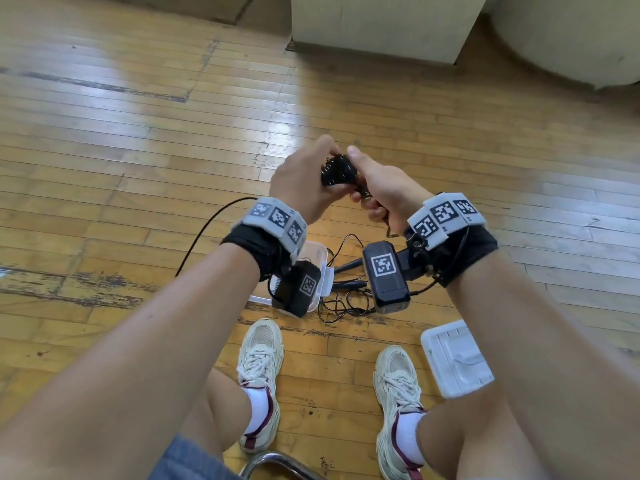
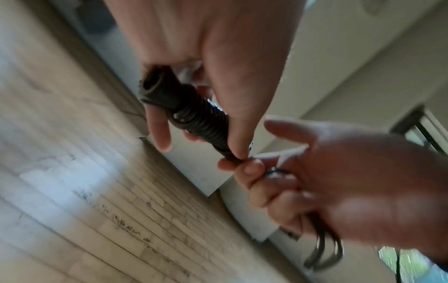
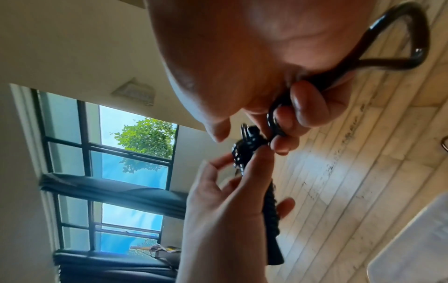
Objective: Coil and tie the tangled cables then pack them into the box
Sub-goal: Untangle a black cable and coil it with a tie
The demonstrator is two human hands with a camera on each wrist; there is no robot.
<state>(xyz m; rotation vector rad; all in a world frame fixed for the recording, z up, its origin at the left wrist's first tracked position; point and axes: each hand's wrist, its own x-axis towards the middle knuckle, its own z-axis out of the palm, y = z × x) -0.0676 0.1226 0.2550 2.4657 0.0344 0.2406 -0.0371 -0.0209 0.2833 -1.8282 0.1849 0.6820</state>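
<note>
Both hands are raised in front of me over a wooden floor. My left hand grips a tightly wound black cable bundle, seen up close as a coiled black bundle with a plug end. My right hand pinches the loose end of that cable right beside the bundle, and a loop of it sticks out behind the palm. On the floor below lie more tangled black cables next to a clear plastic box, partly hidden by the wrist cameras.
A white box lid lies on the floor by my right foot. My two sneakers stand below the cables. A chrome chair frame shows at the bottom edge. Beige furniture stands at the far side.
</note>
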